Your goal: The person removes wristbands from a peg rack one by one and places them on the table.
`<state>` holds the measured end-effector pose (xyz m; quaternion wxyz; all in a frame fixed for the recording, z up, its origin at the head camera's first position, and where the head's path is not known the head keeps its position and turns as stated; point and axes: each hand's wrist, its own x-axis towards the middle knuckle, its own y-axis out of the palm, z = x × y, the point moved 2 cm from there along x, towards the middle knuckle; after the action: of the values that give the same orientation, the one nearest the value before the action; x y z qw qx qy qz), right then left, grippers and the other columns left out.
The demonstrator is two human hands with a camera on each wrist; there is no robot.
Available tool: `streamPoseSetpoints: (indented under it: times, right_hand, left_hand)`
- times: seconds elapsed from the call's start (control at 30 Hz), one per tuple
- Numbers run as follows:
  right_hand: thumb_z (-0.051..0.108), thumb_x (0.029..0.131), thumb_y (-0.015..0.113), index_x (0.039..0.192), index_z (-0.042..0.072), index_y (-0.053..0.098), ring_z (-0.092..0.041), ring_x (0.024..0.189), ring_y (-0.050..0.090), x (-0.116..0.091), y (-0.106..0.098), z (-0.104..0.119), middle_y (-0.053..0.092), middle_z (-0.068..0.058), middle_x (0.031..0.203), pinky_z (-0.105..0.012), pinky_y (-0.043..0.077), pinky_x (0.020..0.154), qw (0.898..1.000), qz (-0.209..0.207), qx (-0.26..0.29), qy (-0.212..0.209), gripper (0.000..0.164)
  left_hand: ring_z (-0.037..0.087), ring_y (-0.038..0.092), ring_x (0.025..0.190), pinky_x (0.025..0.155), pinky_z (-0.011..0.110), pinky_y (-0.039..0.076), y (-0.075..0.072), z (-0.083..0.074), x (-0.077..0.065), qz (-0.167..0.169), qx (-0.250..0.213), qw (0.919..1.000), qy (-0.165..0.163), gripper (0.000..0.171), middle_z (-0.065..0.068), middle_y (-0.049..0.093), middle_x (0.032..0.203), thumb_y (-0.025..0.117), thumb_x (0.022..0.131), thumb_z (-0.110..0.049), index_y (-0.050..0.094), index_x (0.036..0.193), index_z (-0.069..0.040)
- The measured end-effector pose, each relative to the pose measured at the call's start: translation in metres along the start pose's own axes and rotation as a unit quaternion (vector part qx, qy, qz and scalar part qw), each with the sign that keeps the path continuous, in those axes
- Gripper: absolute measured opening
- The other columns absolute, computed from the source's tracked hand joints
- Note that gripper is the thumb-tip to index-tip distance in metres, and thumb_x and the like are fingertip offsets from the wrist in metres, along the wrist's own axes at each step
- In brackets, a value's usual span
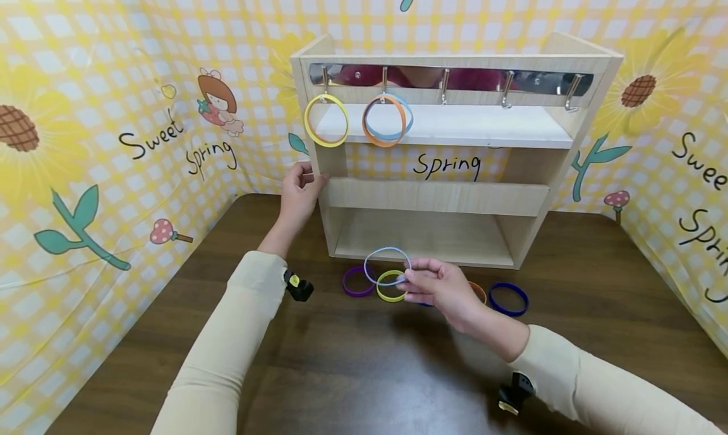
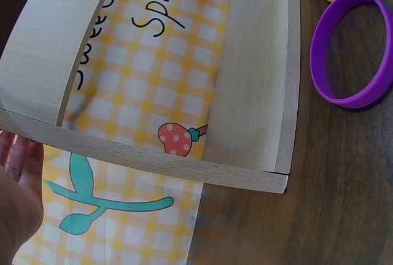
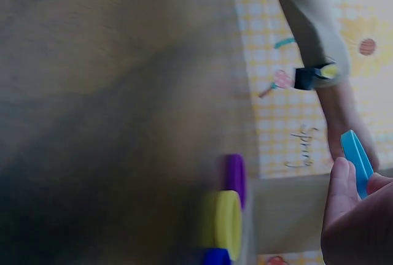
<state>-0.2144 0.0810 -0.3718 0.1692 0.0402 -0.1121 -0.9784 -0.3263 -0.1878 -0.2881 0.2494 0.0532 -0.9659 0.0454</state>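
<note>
My right hand (image 1: 446,289) pinches a light blue wristband (image 3: 357,161) between thumb and fingers, raised in front of a wooden shelf unit (image 1: 438,198). The left hand (image 1: 298,195) grips the unit's left side, thumb at the front edge and fingers along the outer face. Across the top runs a metal rail with several hooks (image 1: 445,87). A yellow wristband (image 1: 327,144) hangs on the leftmost hook; an orange wristband (image 1: 384,144) and another light blue wristband (image 1: 411,116) share the second. The other hooks hold nothing.
On the brown table (image 1: 341,372) before the unit lie a purple wristband (image 1: 357,294), a yellow wristband (image 1: 391,300) and a dark blue wristband (image 1: 509,313). An orange one (image 1: 479,291) and another blue one are partly hidden by the right hand. Checked cloth (image 1: 170,106) surrounds the table.
</note>
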Motion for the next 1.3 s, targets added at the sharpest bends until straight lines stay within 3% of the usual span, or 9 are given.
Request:
streamPoseSetpoints:
  times: [0.47,0.6,1.3]
  right_hand:
    - [0.000,0.094,0.059,0.120,-0.014,0.049,-0.023,0.087,0.070,-0.007,0.010,-0.038,0.068,-0.015,0.096,-0.037,0.056,0.077,0.998,0.034,-0.011,0.046,0.031]
    - [0.000,0.094,0.060,0.124,-0.017,0.045,-0.022,0.085,0.070,-0.008,0.014,-0.044,0.069,-0.015,0.095,-0.036,0.056,0.076,0.997,0.041,-0.018,0.061,0.038]
    - [0.001,0.094,0.061,0.124,-0.017,0.046,-0.023,0.083,0.070,-0.001,0.024,-0.064,0.069,-0.013,0.090,-0.037,0.056,0.073,0.993,0.044,-0.043,0.102,0.038]
  left_hand:
    - [0.012,0.057,0.087,0.073,0.024,0.048,-0.001,0.001,0.000,-0.001,-0.001,1.0000,0.003,0.032,0.001,0.057,0.098,0.061,0.090,-0.002,0.053,0.117,0.013]
    - [0.012,0.057,0.086,0.073,0.024,0.048,0.000,-0.001,-0.001,-0.002,0.005,1.0000,0.004,0.032,0.002,0.057,0.098,0.061,0.090,-0.001,0.054,0.116,0.014]
    - [0.012,0.056,0.087,0.073,0.024,0.048,0.000,-0.001,0.000,0.001,0.002,1.0000,0.001,0.032,0.001,0.056,0.097,0.061,0.090,-0.002,0.053,0.117,0.014]
